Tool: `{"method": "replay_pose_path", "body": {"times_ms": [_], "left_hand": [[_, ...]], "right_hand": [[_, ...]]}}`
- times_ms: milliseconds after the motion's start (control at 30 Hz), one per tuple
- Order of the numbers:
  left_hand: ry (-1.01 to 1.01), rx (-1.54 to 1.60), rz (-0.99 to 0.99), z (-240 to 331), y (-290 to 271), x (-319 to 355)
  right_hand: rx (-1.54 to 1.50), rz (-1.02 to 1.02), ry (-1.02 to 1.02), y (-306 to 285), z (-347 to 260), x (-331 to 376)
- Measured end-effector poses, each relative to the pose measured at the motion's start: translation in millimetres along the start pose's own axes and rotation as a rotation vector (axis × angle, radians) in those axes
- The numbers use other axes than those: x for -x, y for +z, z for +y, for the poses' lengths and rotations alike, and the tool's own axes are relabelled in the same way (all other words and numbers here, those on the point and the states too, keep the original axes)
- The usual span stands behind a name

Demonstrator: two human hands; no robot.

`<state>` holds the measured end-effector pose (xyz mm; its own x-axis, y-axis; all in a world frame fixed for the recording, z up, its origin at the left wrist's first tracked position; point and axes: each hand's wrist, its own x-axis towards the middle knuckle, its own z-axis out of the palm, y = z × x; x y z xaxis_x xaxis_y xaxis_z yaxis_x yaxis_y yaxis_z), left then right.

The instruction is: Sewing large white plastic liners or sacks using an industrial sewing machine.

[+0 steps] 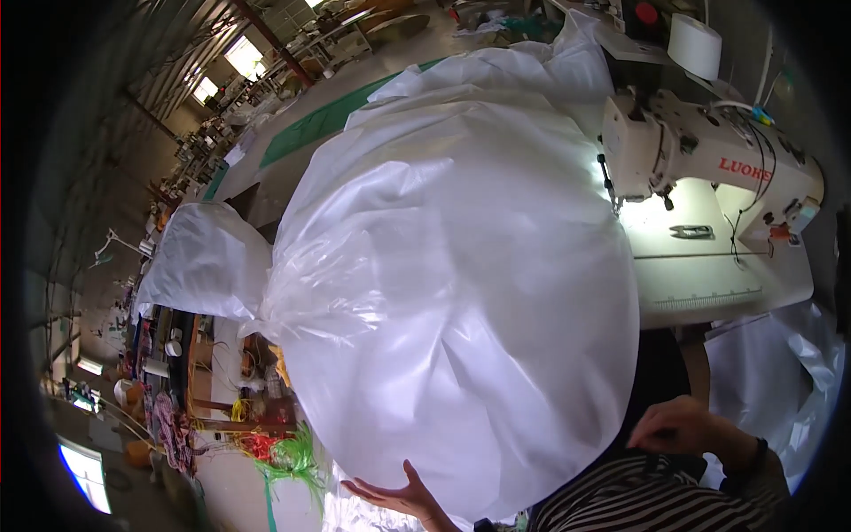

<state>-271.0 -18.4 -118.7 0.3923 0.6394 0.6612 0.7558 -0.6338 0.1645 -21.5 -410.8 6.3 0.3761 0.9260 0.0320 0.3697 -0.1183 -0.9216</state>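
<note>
A large, glossy white plastic-like sheet (496, 266) billows across the middle of the view, gathered into a tight bunch at its left. A smaller white puffed part (208, 257) spreads out beyond that bunch. My left hand (399, 498) is at the sheet's lower edge, fingers spread and thumb raised, grasping nothing. To the right of the sheet, my right hand (678, 427) is in front of my striped top with its fingers curled in; whatever may be inside them is hidden. A white sewing machine (709, 160) stands at the sheet's right edge, its lamp lit.
Small thread snips (691, 232) lie on the machine's white table (736, 284). A white thread cone (695, 46) stands above the machine. More white sheeting (767, 381) hangs at the lower right. Green and red strands (292, 454) lie at the lower left.
</note>
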Motion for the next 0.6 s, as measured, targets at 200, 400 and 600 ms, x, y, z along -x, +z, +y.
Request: {"method": "replay_pose_path", "body": {"times_ms": [200,400,600], "left_hand": [[-1.039,0.901,-0.505,-60.3,76.0,69.7],[-1.041,1.398,-0.138,-164.3,58.5,-34.6],[-0.434,0.308,-0.286,-206.6,54.9,-139.7]], "right_hand": [[1.200,-0.090,-0.411,100.4,93.3,-61.0],[0.905,0.162,-0.450,36.3,108.3,-70.5],[0.595,1.258,0.121,-107.1,154.0,127.7]]}}
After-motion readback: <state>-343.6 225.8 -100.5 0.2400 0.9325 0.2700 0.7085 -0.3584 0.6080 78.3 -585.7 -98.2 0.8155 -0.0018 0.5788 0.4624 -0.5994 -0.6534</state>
